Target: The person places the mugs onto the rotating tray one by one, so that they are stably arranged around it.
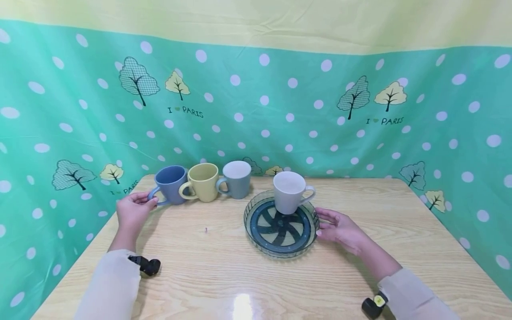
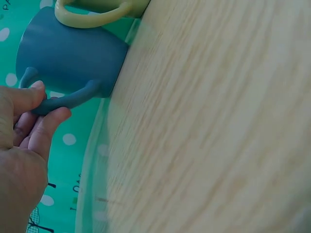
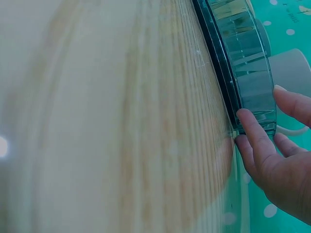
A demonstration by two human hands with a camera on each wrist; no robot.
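Left hand (image 1: 134, 211) pinches the handle of the blue mug (image 1: 171, 184); in the left wrist view thumb and forefinger (image 2: 46, 128) close on the handle loop from either side, the other fingers tucked behind. The mug sits upright on the wooden table (image 1: 224, 275), far left of a row, touching or just beside the yellow mug (image 1: 202, 181), with the grey-blue mug (image 1: 236, 178) next along. All three are at the back edge near the green dotted backdrop (image 1: 280, 115).

Right hand (image 1: 340, 227) rests at the right rim of the round glass tray (image 1: 281, 246). Fingers are slightly spread and nearly straight; in the right wrist view the fingertips (image 3: 250, 124) press against the tray's ribbed side wall, not wrapped round it. It reads as steadying, not gripping.

A pale grey mug (image 1: 289, 192) stands upright inside the tray, toward its back, handle pointing right.

Progress, judged from the layout: one mug of four is on the tray, three are off it. The blue one is held but looks not yet lifted; its base appears to be on the table. So roughly a quarter done, if the mugs are being gathered on the tray. The front part of the tray has room.

Small black wrist-camera mounts show at both sleeves.
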